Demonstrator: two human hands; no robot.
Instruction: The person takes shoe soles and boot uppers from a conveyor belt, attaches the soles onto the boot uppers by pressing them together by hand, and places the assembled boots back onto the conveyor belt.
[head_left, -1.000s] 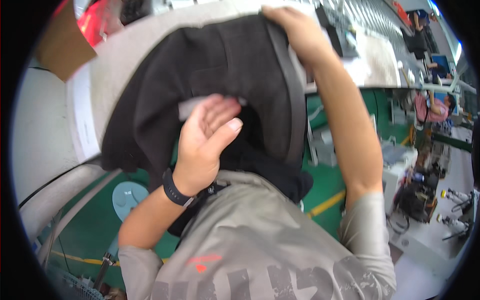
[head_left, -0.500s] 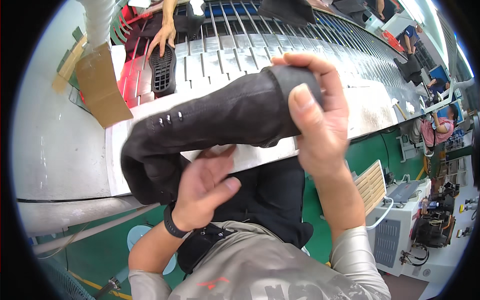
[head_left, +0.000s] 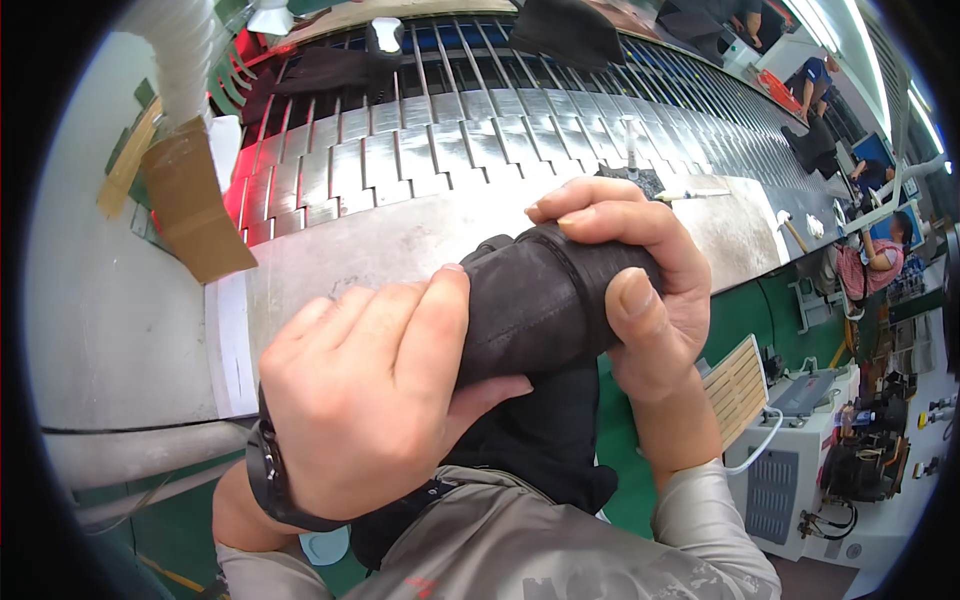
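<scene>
A black boot is held across my front, above the near edge of the metal bench. My left hand wraps over its middle from above, fingers closed, and covers much of it; the shaft is hidden. Around the toe end, my right hand is closed with fingers on top and thumb on the near side. A raised rim runs round the boot just left of the right fingers, where a dark rubber-like band covers the toe.
Beyond the bench runs a slatted metal conveyor carrying dark boot pieces. Cardboard stands at left. A tube-like tool and a hammer lie on the right. A white machine and several people are farther right.
My left hand has moved from beneath the shaft to over the boot's middle. The boot has turned and sits lower. Another person's hand and the black sole on the conveyor have left view.
</scene>
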